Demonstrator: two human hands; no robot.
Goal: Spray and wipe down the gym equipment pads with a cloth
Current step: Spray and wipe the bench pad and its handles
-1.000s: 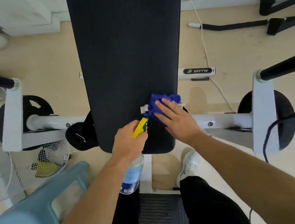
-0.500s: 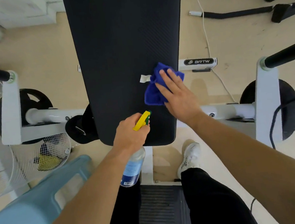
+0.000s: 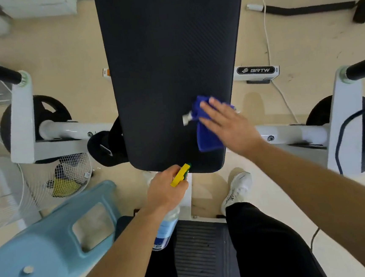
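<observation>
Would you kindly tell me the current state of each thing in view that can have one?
bench pad: cloth on its near right part; wetness not discernible.
blue cloth: bunched, pressed against the pad.
spray bottle: held at the pad's near end, yellow trigger towards the pad.
left hand: grips the spray bottle's neck.
right hand: fingers straight, pressing on the cloth.

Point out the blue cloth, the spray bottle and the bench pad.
blue cloth (image 3: 207,140), head view, lower folded part.
spray bottle (image 3: 167,228), head view, clear body with the label.
bench pad (image 3: 166,62), head view, bare black middle.
</observation>
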